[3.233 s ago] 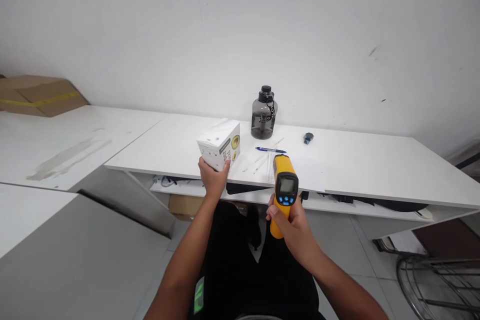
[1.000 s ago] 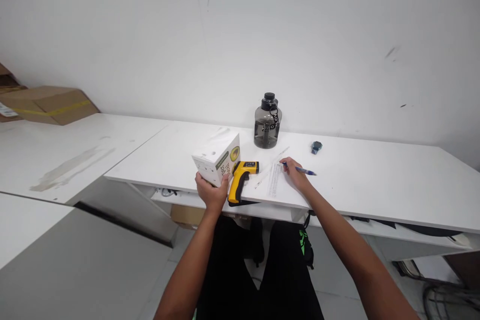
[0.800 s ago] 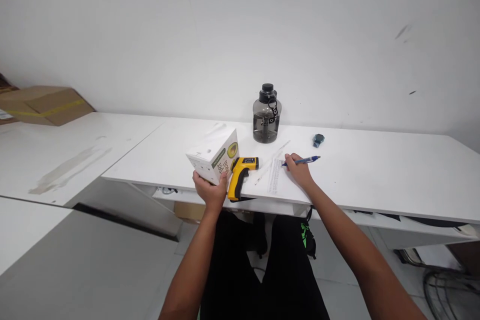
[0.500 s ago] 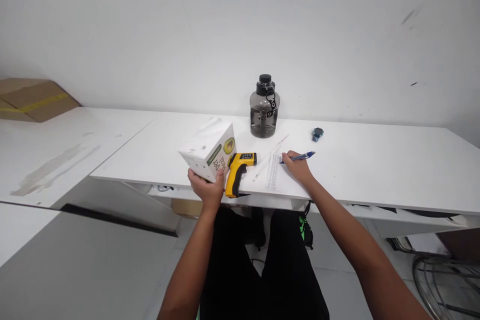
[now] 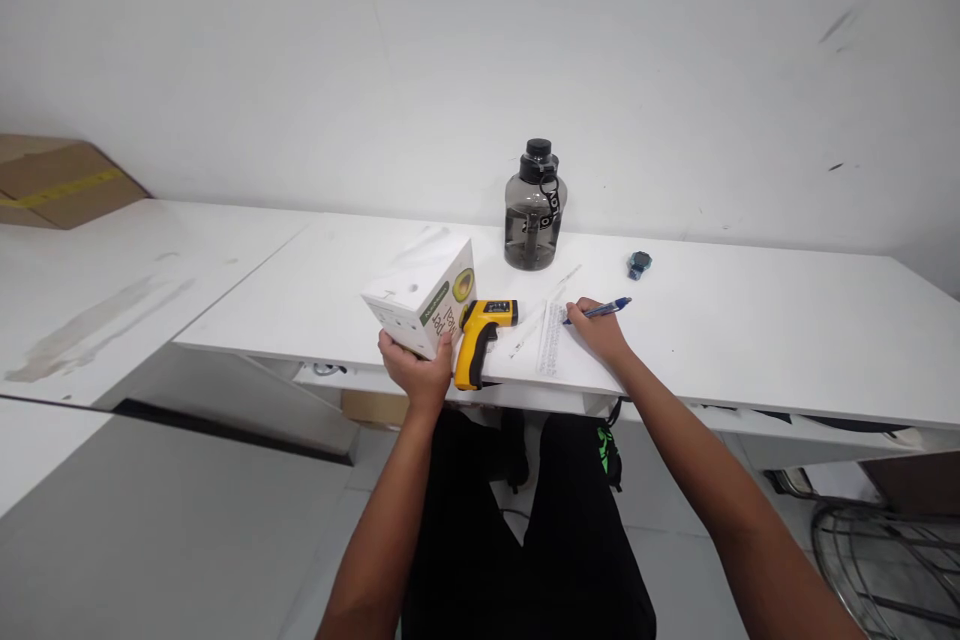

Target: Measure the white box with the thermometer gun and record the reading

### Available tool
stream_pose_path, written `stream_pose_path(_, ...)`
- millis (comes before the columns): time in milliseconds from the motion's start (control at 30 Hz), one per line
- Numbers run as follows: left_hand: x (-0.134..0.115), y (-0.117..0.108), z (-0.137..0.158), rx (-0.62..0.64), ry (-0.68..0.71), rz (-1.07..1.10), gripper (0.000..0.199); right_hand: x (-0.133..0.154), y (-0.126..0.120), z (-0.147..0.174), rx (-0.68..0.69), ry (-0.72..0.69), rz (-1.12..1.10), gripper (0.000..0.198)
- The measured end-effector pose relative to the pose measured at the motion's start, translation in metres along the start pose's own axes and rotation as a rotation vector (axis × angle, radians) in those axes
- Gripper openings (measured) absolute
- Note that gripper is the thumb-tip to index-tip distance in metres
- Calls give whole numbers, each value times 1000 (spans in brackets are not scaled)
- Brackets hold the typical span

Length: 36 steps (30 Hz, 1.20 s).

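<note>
The left hand (image 5: 418,370) was curled around the lower near corner of a white cardboard box printed with an avocado and green and dark lettering (image 5: 420,288), its thumb pressed against the printed side. The fingers on the other side were partly hidden, so how tightly they closed could not be told. The box was at the near edge of the white bench (image 5: 735,330), left of centre; its underside was out of sight, and whether it rested fully on the bench was unclear.

The right hand (image 5: 600,332) was nearly closed, pinching a slim blue pen (image 5: 613,306) between thumb and fingers. The pen slanted, its tip down at a white sheet of paper with rows of small dark marks (image 5: 550,340). The hand covered part of the sheet, the marks were too small to read, and the paper's right border merged with the bench.

Between the hands a yellow and black pistol-shaped thermometer (image 5: 472,345) lay on its side, handle towards the near edge; its rear end was just beside the box, contact uncertain. Behind stood a smoky grey clear plastic bottle with a black cap (image 5: 532,220), its lettering only partly legible. A brown cardboard carton with yellow tape (image 5: 64,182) was cut off at the left.
</note>
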State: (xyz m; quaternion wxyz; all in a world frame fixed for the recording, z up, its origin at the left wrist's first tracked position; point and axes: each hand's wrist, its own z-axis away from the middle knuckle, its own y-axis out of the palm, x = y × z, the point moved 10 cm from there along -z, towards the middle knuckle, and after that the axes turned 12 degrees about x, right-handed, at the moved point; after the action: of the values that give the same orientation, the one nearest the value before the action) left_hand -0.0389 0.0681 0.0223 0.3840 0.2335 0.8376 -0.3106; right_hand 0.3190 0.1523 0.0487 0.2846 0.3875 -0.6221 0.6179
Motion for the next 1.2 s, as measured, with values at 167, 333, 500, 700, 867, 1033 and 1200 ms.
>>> stream_pose_path(167,2,-1,1,-16,-11,-25,98,0,0,0,-3,10,-7,37)
stream_pose_path(333,1,-1,1,-29,6,-45,98,1,2,1,25,3,-26,36)
stream_pose_path(500,-3,-2,1,-27,10,-49,97,1,-2,0,-8,-10,-13,38)
stream_pose_path(700,-7,-3,1,-34,17,-46,96,4,-1,-1,-15,-25,23,38)
stream_pose_path(867,-6,-4,0,-37,5,-73,96,2,0,-1,10,-22,32,37)
stream_pose_path(1033,-5,-3,0,-32,4,-54,96,2,0,-1,-1,-26,26,38)
stream_pose_path(1200,-6,-4,1,-40,3,-67,98,4,-4,1,-39,-34,10,38)
